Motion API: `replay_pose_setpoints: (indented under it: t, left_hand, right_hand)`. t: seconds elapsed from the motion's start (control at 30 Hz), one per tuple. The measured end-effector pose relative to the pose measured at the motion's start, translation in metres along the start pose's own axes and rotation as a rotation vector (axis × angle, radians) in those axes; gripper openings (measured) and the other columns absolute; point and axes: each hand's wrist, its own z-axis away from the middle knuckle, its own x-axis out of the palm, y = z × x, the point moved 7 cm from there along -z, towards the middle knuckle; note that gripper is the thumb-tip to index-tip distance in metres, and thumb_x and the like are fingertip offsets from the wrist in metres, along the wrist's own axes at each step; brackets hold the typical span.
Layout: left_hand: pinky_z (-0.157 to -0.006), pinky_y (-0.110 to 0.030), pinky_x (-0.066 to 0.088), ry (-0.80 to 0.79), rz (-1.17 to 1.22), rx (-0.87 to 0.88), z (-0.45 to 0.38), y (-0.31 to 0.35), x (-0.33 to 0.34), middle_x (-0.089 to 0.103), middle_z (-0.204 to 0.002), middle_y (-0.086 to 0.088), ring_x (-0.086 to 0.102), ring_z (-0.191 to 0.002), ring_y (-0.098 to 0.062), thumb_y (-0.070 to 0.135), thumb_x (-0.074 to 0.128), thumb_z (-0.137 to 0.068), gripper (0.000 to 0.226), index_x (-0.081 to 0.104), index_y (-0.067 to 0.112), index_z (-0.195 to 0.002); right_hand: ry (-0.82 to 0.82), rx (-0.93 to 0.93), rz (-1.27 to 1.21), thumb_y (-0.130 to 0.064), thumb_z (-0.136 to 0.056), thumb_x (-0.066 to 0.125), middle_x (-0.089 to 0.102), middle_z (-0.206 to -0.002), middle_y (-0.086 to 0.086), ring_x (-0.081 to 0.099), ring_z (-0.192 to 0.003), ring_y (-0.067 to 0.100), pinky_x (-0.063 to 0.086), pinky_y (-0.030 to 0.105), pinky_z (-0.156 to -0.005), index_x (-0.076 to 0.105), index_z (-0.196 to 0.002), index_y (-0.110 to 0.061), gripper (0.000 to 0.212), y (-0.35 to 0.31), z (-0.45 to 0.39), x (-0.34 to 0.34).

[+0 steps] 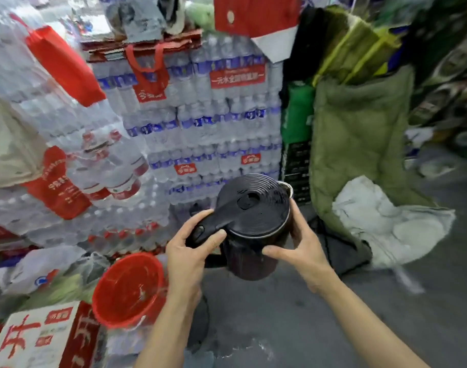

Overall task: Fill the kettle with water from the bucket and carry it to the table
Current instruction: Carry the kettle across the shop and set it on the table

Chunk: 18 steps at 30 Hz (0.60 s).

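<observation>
A black electric kettle (256, 219) with a ribbed, closed lid hangs in the air at the centre of the head view. My left hand (189, 251) grips its handle, thumb resting near the lid button. My right hand (301, 251) cups the kettle's body from the right side. A red bucket (128, 290) stands on the floor below and left of the kettle, tilted toward me, its inside wet; how much water it holds I cannot tell.
Stacked packs of bottled water (205, 123) form a wall straight ahead and to the left. Red bags hang on them. A green quilt (359, 134) and white cloth (380, 221) lie at the right. A red-and-white carton (36, 338) sits bottom left. Grey floor (293, 314) spreads below.
</observation>
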Motion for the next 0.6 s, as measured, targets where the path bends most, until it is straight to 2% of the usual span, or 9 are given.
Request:
replay_pose_setpoints:
  t: [0.1, 0.2, 0.27, 0.33, 0.43, 0.6]
  left_hand:
    - [-0.077, -0.025, 0.057, -0.153, 0.008, -0.020, 0.004, -0.006, 0.057, 0.079, -0.098, 0.002, 0.074, -0.092, -0.014, -0.002, 0.080, -0.070, 0.041, 0.075, 0.018, -0.106]
    - [-0.082, -0.025, 0.057, -0.298, -0.015, -0.024, 0.009, -0.013, 0.118, 0.078, -0.102, 0.000, 0.073, -0.097, -0.015, 0.001, 0.081, -0.070, 0.041, 0.075, 0.018, -0.108]
    - [-0.082, -0.025, 0.056, -0.385, -0.030, -0.024, 0.016, -0.018, 0.160, 0.078, -0.102, 0.001, 0.073, -0.098, -0.015, 0.002, 0.082, -0.070, 0.042, 0.075, 0.018, -0.108]
    - [-0.081, -0.024, 0.055, -0.464, -0.035, -0.035, 0.028, -0.024, 0.204, 0.079, -0.099, 0.004, 0.072, -0.095, -0.011, 0.001, 0.083, -0.070, 0.042, 0.076, 0.021, -0.106]
    - [-0.084, -0.024, 0.055, -0.575, -0.032, -0.066, 0.051, -0.035, 0.269, 0.078, -0.098, 0.006, 0.071, -0.092, -0.008, -0.001, 0.082, -0.069, 0.042, 0.076, 0.023, -0.103]
    - [-0.078, -0.017, 0.051, -0.724, -0.004, -0.127, 0.095, -0.056, 0.373, 0.079, -0.097, 0.004, 0.070, -0.089, -0.006, 0.000, 0.083, -0.068, 0.042, 0.077, 0.022, -0.103]
  right_hand:
    - [0.137, 0.008, -0.010, -0.028, -0.056, 0.094, 0.045, -0.151, -0.020, 0.041, -0.138, -0.003, 0.040, 0.014, -0.103, 0.028, -0.153, -0.036, 0.118, -0.005, 0.025, -0.053]
    - [0.269, 0.012, 0.010, -0.031, -0.057, 0.095, 0.044, -0.152, -0.017, 0.040, -0.141, 0.003, 0.038, 0.027, -0.111, 0.028, -0.154, -0.031, 0.117, -0.007, 0.052, -0.107]
    - [0.371, 0.014, 0.005, -0.035, -0.054, 0.095, 0.046, -0.151, -0.018, 0.040, -0.141, 0.003, 0.036, 0.031, -0.114, 0.030, -0.153, -0.029, 0.119, -0.008, 0.072, -0.144]
    - [0.467, 0.002, 0.015, -0.027, -0.055, 0.096, 0.046, -0.151, -0.017, 0.039, -0.141, 0.003, 0.034, 0.029, -0.115, 0.030, -0.153, -0.026, 0.118, -0.009, 0.094, -0.181]
    - [0.597, -0.007, -0.004, -0.009, -0.058, 0.091, 0.048, -0.149, -0.019, 0.041, -0.140, 0.001, 0.036, 0.019, -0.111, 0.030, -0.154, -0.024, 0.115, -0.008, 0.128, -0.236]
    - [0.748, -0.028, 0.004, -0.008, -0.055, 0.088, 0.056, -0.133, -0.036, 0.045, -0.133, -0.007, 0.038, 0.011, -0.104, 0.033, -0.144, -0.036, 0.108, -0.011, 0.179, -0.326]
